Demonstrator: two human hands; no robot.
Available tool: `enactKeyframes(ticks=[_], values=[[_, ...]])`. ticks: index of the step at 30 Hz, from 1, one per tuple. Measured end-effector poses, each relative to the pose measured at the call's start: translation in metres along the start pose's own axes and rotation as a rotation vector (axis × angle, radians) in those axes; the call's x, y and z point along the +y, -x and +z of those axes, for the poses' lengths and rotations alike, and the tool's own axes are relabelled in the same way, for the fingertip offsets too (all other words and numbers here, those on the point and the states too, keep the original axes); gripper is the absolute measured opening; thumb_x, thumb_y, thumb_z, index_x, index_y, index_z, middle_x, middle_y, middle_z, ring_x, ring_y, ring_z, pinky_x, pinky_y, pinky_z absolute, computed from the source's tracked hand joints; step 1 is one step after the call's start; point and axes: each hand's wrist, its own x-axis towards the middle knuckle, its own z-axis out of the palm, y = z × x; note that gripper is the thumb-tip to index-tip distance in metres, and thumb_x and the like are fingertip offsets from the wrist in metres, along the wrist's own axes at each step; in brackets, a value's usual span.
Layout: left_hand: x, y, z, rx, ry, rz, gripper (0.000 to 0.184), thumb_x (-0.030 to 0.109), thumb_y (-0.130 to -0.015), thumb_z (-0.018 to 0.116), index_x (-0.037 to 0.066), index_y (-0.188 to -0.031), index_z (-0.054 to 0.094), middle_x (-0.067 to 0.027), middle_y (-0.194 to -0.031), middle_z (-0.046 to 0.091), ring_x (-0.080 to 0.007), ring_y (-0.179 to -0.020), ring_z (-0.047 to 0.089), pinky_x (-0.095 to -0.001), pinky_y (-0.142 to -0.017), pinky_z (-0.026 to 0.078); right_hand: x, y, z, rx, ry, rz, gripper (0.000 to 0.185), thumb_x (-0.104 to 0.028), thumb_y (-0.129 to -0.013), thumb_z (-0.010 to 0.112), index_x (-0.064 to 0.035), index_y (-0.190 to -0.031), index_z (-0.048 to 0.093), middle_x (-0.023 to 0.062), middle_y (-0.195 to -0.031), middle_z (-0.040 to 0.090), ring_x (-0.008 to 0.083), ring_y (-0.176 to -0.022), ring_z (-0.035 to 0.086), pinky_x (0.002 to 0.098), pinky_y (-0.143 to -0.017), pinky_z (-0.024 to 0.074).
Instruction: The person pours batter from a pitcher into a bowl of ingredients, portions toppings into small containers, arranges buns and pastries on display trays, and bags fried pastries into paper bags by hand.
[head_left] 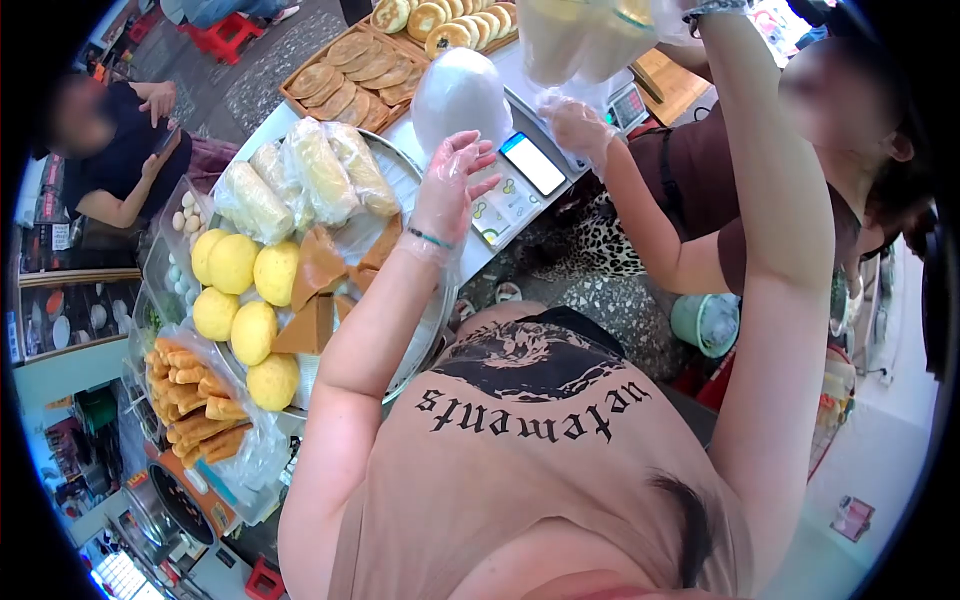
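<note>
Standing open: left hand (pixel 450 190) by white rounded bundle (pixel 460 100)

Left hand, clear-gloved, 12 o'clock: fingers were parted, gripping nothing; bundle stood just beyond, contact unclear; right hand (pixel 682 22), 1 o'clock: was mostly cut off, its hold could not be told, near filled clear bags (pixel 585 45); phone (pixel 533 163) lay towards 1 o'clock; yellow buns (pixel 253 333), 9 o'clock

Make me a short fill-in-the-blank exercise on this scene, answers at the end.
The left hand wears a clear plastic ____.
The round buns beside the brown wedges are coloured ____.
The phone near the left hand has its ____ lit.
The stool near the picture's top edge is coloured ____.

Missing words: glove; yellow; screen; red.
</note>
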Motion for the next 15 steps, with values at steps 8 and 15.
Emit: enactKeyframes(ticks=[8,15], values=[[-0.003,-0.002,-0.01,0.019,-0.025,-0.017,0.033,0.02,-0.094,0.054,0.005,-0.123,0.047,-0.011,-0.117,0.055,-0.0218,-0.106,0.056,-0.0388,-0.089,0.05,0.051,0.021,0.013,-0.173,-0.247,0.071,0.008,-0.011,-0.087,0.06,-0.0038,-0.087,0.057,0.001,-0.072,0.054,0.0097,-0.068,0.053,0.0276,-0.06,0.0473],[0.001,0.002,-0.008,0.023,-0.025,-0.029,0.032,0.019,-0.095,0.053,0.005,-0.122,0.048,-0.0102,-0.116,0.055,-0.0208,-0.105,0.056,-0.0376,-0.089,0.051,0.062,0.029,0.046,-0.236,-0.235,0.155,0.011,-0.016,-0.09,0.064,-0.0064,-0.086,0.058,0.0005,-0.073,0.057,0.0091,-0.064,0.054,0.0276,-0.058,0.047]])
